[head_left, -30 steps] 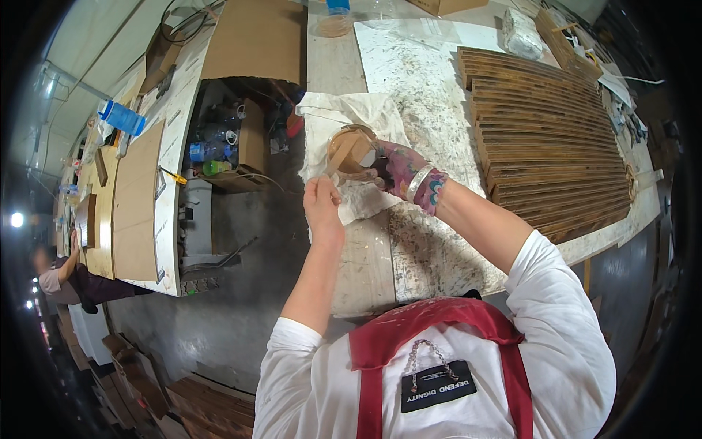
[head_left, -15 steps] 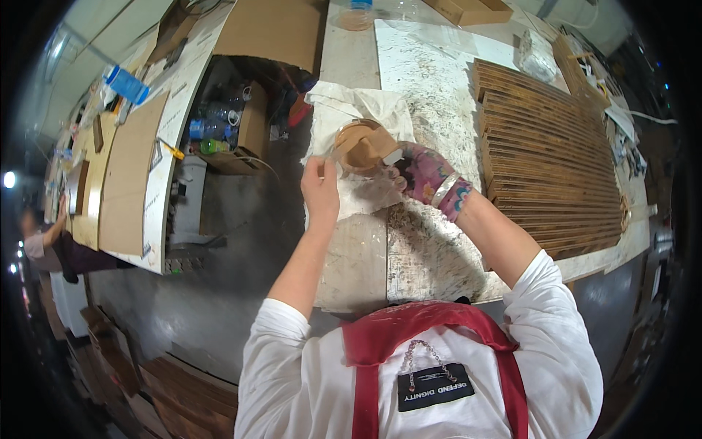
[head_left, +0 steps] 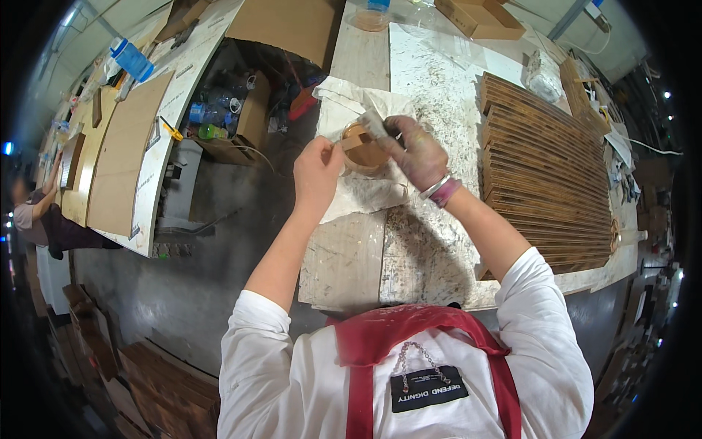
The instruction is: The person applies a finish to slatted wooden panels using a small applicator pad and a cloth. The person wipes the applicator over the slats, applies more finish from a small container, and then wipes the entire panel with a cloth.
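Note:
A round, clear-walled container (head_left: 368, 159) with brown paste inside sits on a crumpled white cloth (head_left: 340, 91) on the worktable. At its left edge my left hand (head_left: 316, 175) is closed in a pinch; whether the rim or a thin pale strip is between the fingertips, I cannot tell. My right hand (head_left: 418, 151), in a stained, patterned glove, grips a flat scraper (head_left: 371, 123) with a pale, smeared face. The scraper is tilted above the container's far side. My right fingers partly hide its handle.
To the right lie several long brown slatted boards (head_left: 545, 175) side by side. A plastic-wrapped bundle (head_left: 542, 77) and an open cardboard box (head_left: 479, 18) stand farther back. Across a gap on the left is another table (head_left: 121, 146), where a person (head_left: 44, 212) works.
My right hand has risen and turned over, lifting the scraper from the paste to above the container's far side. My left hand stays at the container's left edge. The view has shifted slightly.

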### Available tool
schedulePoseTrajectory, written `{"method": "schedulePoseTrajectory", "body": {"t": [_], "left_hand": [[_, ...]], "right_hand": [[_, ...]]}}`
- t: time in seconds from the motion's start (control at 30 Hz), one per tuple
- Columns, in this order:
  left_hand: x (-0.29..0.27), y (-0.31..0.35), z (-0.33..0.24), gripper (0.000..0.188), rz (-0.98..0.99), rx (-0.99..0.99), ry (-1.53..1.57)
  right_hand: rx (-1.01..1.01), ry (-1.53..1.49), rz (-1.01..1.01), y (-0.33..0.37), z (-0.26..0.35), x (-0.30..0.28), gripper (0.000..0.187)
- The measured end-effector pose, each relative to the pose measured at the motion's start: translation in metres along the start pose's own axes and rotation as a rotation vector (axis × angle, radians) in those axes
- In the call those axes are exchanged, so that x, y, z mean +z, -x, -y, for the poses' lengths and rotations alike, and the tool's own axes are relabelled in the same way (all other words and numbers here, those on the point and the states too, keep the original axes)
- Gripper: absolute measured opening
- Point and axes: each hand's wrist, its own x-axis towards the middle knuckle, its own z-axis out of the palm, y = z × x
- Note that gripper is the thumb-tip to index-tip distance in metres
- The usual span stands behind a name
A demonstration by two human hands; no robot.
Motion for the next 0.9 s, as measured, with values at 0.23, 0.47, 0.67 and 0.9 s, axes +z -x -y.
{"method": "schedulePoseTrajectory", "body": {"t": [0.23, 0.47, 0.67, 0.9], "left_hand": [[-0.003, -0.002, -0.004, 0.017, 0.028, -0.236, 0.182], [-0.018, 0.001, 0.030, 0.018, -0.058, -0.274, 0.359], [-0.011, 0.016, 0.011, 0.015, -0.050, -0.418, 0.810], [0.028, 0.034, 0.007, 0.017, 0.019, -0.408, 0.724]], "right_hand": [[-0.152, 0.294, -0.034, -0.015, -0.014, 0.017, 0.037], [0.487, -0.764, 0.201, -0.020, -0.035, 0.000, 0.032], [0.768, -1.337, 0.206, -0.004, -0.031, -0.003, 0.015], [0.859, -1.499, 0.140, -0.003, -0.006, 0.012, 0.022]]}}
